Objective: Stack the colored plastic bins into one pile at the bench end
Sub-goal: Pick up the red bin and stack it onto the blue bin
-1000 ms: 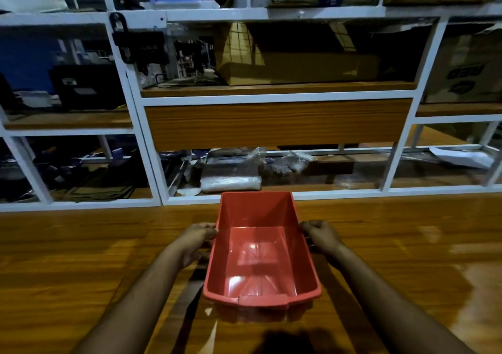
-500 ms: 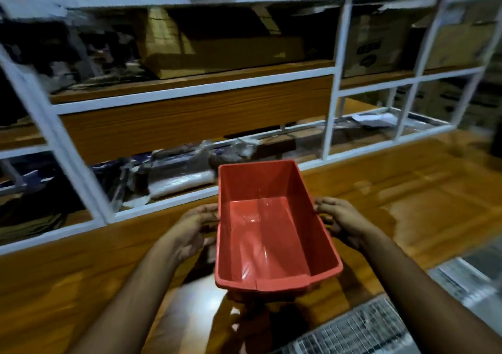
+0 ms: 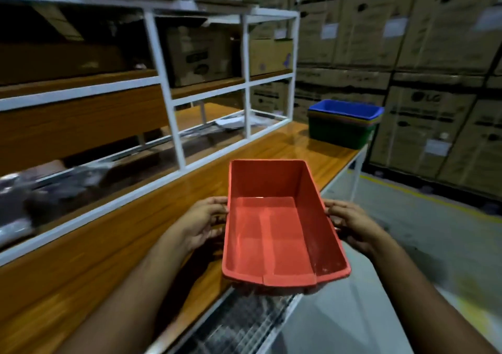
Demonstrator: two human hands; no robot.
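Cartons (image 3: 423, 35) fill the far wall, and a white shelf rack (image 3: 163, 87) runs along the wooden table (image 3: 89, 247) beside us. At the table's far end sits a pile of bins (image 3: 342, 121), blue on top. We carry the red bin (image 3: 277, 228) over the table's near edge, our left hand (image 3: 202, 224) and right hand (image 3: 353, 226) each gripping a long side.

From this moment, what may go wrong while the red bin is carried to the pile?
1. The red bin is held only at its side walls by the left hand and right hand, off the bench; it may slip.
2. The pile of bins sits near the bench end; a hard push while nesting may shove it toward the edge.
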